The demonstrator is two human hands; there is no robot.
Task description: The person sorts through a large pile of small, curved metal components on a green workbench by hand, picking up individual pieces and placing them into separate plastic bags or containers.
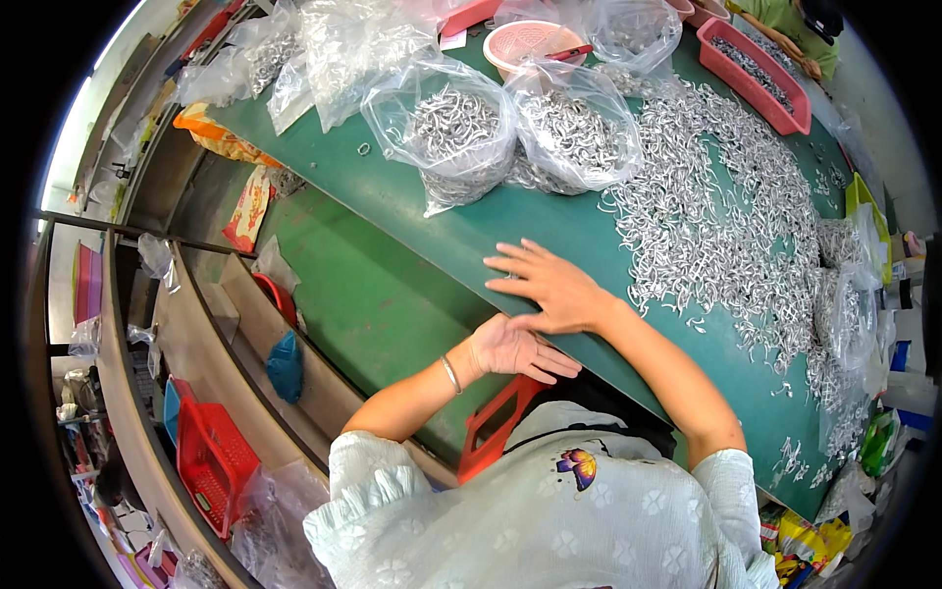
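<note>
From my remote seat I am reading no word, number or sign in the head view. A cream-and-red printed bag (249,208) is showing at the left near the shelving, its marks coming through too small for me to read. At the lower right, yellow packages (819,540) are carrying coloured print that I am failing to make out, and a white slip (452,41) across the bench (334,157) is giving me nothing legible
</note>
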